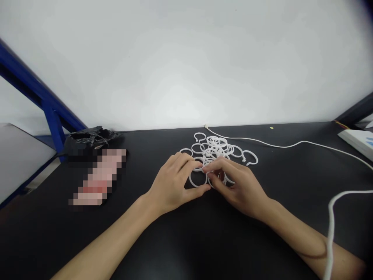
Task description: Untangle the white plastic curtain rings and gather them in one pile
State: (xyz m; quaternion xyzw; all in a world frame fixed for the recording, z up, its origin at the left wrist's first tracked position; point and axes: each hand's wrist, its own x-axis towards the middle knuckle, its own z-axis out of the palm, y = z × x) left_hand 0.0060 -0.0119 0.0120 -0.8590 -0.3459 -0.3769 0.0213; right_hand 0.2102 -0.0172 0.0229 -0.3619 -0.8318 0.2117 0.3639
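Note:
A white plastic ring (190,182) is held over the black table between my two hands. My left hand (175,181) curls round it from the left, forefinger at its far side and thumb at its near side. From the right, my right hand (240,182) pinches the ring's edge with thumb and forefinger; the exact contact is partly hidden by the fingertips. Just beyond my hands lies a loose pile of similar white rings (217,144), several overlapping. One ring with a small open clasp (254,154) lies apart at the right, another (199,133) at the back.
A white cable (279,146) runs across the table's back right, and a thicker stretch (331,221) hangs before my right forearm. At left lie a blurred-out flat object (101,177) and crumpled black plastic (90,138). A blue frame (54,124) and white box (359,142) flank the table.

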